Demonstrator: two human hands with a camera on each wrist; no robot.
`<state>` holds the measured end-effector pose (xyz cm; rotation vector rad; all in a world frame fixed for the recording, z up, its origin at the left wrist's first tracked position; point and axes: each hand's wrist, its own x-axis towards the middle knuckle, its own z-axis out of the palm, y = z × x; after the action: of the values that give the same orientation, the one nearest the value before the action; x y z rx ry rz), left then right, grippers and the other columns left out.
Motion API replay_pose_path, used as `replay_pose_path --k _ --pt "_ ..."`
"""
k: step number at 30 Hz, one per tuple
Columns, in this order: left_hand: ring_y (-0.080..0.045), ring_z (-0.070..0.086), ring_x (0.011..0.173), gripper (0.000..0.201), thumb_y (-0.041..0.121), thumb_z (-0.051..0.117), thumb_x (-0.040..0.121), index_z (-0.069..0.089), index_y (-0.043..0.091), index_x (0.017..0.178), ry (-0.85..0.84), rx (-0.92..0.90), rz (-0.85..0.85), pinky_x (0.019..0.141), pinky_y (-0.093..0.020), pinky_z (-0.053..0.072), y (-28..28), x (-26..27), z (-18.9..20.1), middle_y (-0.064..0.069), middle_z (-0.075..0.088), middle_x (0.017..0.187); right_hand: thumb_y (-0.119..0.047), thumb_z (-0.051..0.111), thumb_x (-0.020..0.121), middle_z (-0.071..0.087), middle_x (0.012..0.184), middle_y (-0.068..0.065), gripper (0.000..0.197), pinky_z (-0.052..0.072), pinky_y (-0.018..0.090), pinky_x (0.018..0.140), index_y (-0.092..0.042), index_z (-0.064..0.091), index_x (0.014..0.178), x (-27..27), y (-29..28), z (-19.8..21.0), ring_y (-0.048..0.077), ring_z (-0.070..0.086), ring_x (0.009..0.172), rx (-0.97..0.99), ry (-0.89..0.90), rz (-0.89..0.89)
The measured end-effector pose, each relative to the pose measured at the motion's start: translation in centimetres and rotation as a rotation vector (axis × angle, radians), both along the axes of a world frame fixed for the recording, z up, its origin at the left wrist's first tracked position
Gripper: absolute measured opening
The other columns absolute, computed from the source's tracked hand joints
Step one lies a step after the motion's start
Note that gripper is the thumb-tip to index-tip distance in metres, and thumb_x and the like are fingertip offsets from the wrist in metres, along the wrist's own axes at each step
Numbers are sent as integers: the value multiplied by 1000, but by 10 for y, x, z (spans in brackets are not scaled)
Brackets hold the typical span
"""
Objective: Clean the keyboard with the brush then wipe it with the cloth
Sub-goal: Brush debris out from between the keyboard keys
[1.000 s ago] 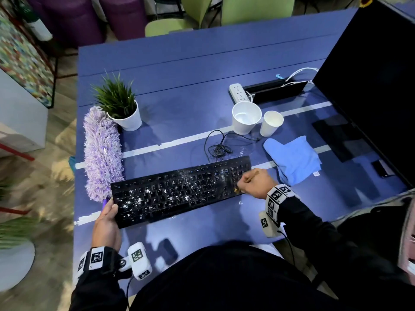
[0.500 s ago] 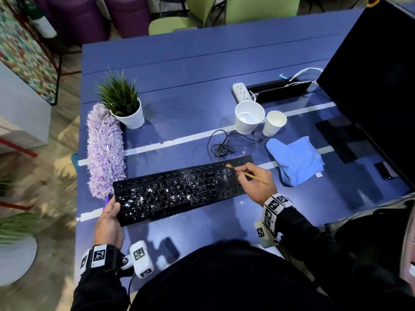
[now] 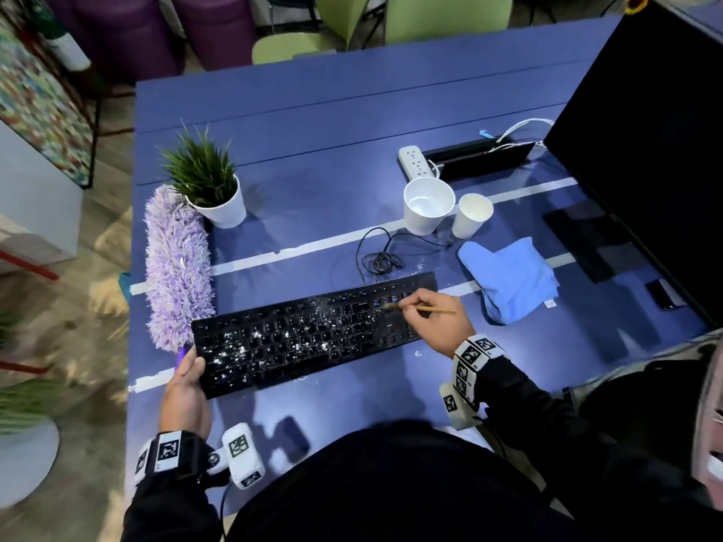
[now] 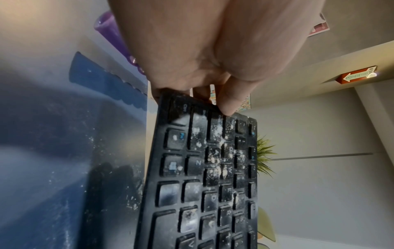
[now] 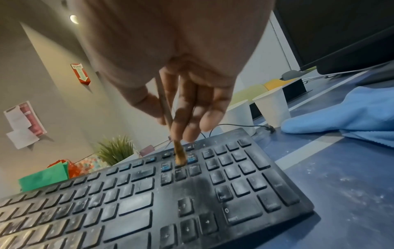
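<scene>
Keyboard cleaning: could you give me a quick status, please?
Left hand grips keyboard end. Right hand pinches brush, bristles on keys. Crumbs remain. Cloth untouched.

A red arrow-shaped sign [image 5: 81,73] on the wall reads "FIRE" and points downward. The black keyboard [image 5: 170,198] shows a "0" on its wide number-pad key, arrow marks on the cursor keys, and in the left wrist view the letters "N" and "D" on dusty keys. A red and green arrow sign [image 4: 356,76] near the ceiling carries lettering too small to read.
</scene>
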<state>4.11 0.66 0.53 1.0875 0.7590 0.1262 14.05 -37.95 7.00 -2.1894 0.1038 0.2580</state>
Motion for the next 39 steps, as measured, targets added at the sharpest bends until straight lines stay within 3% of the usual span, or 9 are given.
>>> replay_pose_path --k 5,11,17,22,25,27,33,36,39 --pt "1 67 96 47 -1 31 98 39 2 144 -4 9 14 107 -40 38 -4 0 4 13 73 103 -43 59 67 71 71 -13 14 60 35 70 -41 70 75 2 -1 -1 15 67 68 -69 81 55" --pt "-5 64 103 48 -1 31 97 39 2 144 -15 0 1 113 -42 33 -4 -2 3 8 68 113 -40 56 66 68 64 -10 13 57 33 70 -38 66 74 3 3 -3 14 64 69 -75 -25 -196" --pt "0 67 97 48 -1 31 98 39 2 145 -7 13 10 104 -27 45 -6 0 5 15 74 99 -25 63 77 65 58 -22 13 49 20 59 -36 71 75 -3 15 1 -3 58 55 -30 16 49" --pt "-1 66 99 46 1 32 98 43 5 143 -4 17 14 111 -33 39 -4 -2 2 11 70 110 -48 54 61 69 65 -14 21 57 28 68 -41 68 74 8 8 -4 13 65 67 -80 -25 -217" --pt "0 67 98 44 0 31 98 62 12 126 -2 23 -2 98 -21 45 -5 -1 6 13 74 100 -34 61 72 67 60 -15 13 49 20 56 -36 73 77 7 15 3 5 59 54 -12 0 -7" --pt "-2 66 102 43 1 32 98 54 7 134 1 41 -16 103 -26 42 -5 -1 5 12 73 103 -22 63 80 63 54 -18 16 42 15 51 -35 73 78 4 18 7 1 51 46 8 8 134" --pt "-21 48 132 46 6 37 98 43 6 144 31 50 -12 112 -41 38 3 -3 5 -9 43 149 -18 66 77 68 60 -14 14 48 20 55 -30 74 74 8 17 1 3 55 52 51 -50 -24" --pt "-19 51 129 48 3 35 97 40 4 144 49 32 -4 116 -40 33 3 -1 1 -9 53 140 -19 65 81 63 55 -21 17 43 17 52 -35 72 77 3 22 6 1 51 48 31 -23 148" --pt "-21 48 132 47 3 34 98 39 4 145 48 29 -1 117 -42 29 1 -2 4 -12 52 142 -24 65 81 67 60 -11 13 51 24 54 -34 73 81 4 20 0 6 56 52 17 -57 81"
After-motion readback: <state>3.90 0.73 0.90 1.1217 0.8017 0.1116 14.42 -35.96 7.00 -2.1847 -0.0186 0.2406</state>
